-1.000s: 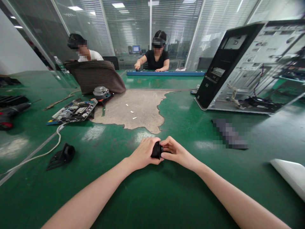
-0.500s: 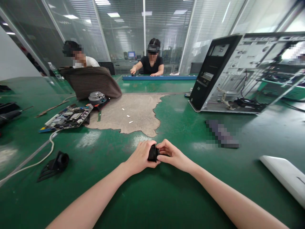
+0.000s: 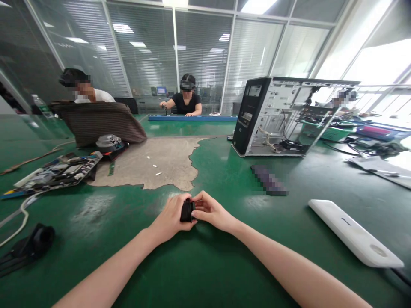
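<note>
I see 2 bare forearms (image 3: 109, 269) slanting inward from the tabletop's (image 3: 205, 273) near edge. The left grip (image 3: 171, 214) is curled closed, knuckles up; the right grip (image 3: 210, 209) faces it, fingers bent toward the thumb, fingertips pinched together beside it.

The one marking you can make out is the round "hp" logo (image 3: 240, 129) on the black front panel (image 3: 246, 137) of the computer tower (image 3: 272, 113), standing to your right across the tabletop (image 3: 218, 164). It sits below the silver-toned opening in that panel. Lower down, near the panel's bottom corner, you have a small pale sticker (image 3: 234, 144), too tiny to read. On the white device (image 3: 355, 233) nearer you, the short dark mark (image 3: 346, 221) yields no legible letters. The lit screen (image 3: 161, 90) behind the glass is too small for you to read.
</note>
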Demonstrator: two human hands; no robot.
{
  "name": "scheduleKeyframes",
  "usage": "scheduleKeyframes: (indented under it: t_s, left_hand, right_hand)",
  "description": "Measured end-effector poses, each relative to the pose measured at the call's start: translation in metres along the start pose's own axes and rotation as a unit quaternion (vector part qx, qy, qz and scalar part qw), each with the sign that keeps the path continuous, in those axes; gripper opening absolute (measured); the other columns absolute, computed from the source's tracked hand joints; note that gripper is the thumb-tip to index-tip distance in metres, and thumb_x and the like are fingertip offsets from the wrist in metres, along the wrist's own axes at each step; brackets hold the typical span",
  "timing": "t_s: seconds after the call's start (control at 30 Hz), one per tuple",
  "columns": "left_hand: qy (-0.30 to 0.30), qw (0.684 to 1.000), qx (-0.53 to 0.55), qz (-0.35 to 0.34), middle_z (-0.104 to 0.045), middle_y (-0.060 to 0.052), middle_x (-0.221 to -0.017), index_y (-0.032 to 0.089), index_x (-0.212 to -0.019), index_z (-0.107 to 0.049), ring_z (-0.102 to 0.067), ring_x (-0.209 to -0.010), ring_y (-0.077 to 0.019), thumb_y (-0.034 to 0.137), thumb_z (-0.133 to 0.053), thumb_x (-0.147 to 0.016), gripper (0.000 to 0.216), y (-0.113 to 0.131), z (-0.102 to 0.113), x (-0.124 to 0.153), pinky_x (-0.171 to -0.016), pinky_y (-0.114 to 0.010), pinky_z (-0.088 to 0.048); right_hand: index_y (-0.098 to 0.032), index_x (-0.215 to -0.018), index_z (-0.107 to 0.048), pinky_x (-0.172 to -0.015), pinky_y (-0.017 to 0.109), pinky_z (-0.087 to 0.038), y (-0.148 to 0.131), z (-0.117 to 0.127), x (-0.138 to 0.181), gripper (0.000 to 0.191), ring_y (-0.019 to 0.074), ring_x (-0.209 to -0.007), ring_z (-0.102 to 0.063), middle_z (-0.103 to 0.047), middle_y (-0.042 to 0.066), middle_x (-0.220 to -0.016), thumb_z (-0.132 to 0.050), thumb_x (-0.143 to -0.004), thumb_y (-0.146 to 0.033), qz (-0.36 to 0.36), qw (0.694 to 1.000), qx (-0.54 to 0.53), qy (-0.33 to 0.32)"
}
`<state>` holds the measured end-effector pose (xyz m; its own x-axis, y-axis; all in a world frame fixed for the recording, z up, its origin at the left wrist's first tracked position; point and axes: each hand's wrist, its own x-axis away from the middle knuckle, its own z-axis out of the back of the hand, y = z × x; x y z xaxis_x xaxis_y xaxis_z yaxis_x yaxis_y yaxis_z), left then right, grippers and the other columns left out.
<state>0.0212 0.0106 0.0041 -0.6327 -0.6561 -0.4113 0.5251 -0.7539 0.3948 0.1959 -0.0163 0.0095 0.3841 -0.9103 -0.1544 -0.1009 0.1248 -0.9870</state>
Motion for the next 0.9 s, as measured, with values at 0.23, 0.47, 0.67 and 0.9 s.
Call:
scheduleKeyframes:
  t_s: [0.23, 0.47, 0.67, 0.9]
  left_hand:
    - [0.012, 1.000, -0.006, 0.003, -0.049, -0.006, -0.102, 0.021, -0.111, -0.031, -0.050, -0.089, -0.0228, 0.029, -0.060, -0.069, 0.052, -0.0013, -0.0034, 0.0022, -0.077, -0.038, -0.040]
    - [0.017, 1.000, 0.007, 0.001, -0.050, -0.006, -0.102, 0.022, -0.113, -0.031, -0.050, -0.090, -0.0230, 0.031, -0.061, -0.068, 0.055, -0.0002, -0.0028, 0.0035, -0.078, -0.039, -0.038]
    - [0.021, 1.000, -0.009, 0.004, -0.049, -0.007, -0.104, 0.021, -0.112, -0.030, -0.050, -0.087, -0.0224, 0.034, -0.061, -0.067, 0.056, 0.0021, -0.0022, 0.0049, -0.077, -0.038, -0.038]
    - [0.027, 1.000, -0.013, 0.000, -0.049, -0.007, -0.104, 0.021, -0.110, -0.032, -0.049, -0.087, -0.0224, 0.034, -0.064, -0.063, 0.058, 0.0017, -0.0024, 0.0061, -0.076, -0.037, -0.037]
  right_hand:
    - [-0.020, -0.084, -0.048, -0.074, 0.029, -0.044, 0.0029, -0.0063, 0.0025, 0.025, 0.0122, -0.076, -0.056, -0.054, -0.002, -0.081, -0.063, -0.070, -0.035, 0.016, 0.998, 0.041, 0.047]
    - [-0.019, -0.090, -0.050, -0.077, 0.031, -0.044, 0.0079, -0.0073, -0.0001, 0.029, 0.0139, -0.081, -0.054, -0.055, 0.000, -0.084, -0.062, -0.070, -0.037, 0.027, 0.992, 0.091, 0.087]
    - [-0.020, -0.084, -0.048, -0.077, 0.030, -0.043, 0.0026, -0.0033, 0.0039, 0.031, 0.0125, -0.079, -0.055, -0.055, -0.002, -0.083, -0.069, -0.064, -0.029, 0.042, 0.997, 0.063, -0.005]
    - [-0.020, -0.084, -0.049, -0.078, 0.030, -0.042, 0.0084, -0.0045, 0.0001, 0.020, 0.0129, -0.082, -0.054, -0.055, -0.001, -0.086, -0.059, -0.074, -0.034, 0.045, 0.996, 0.065, 0.038]
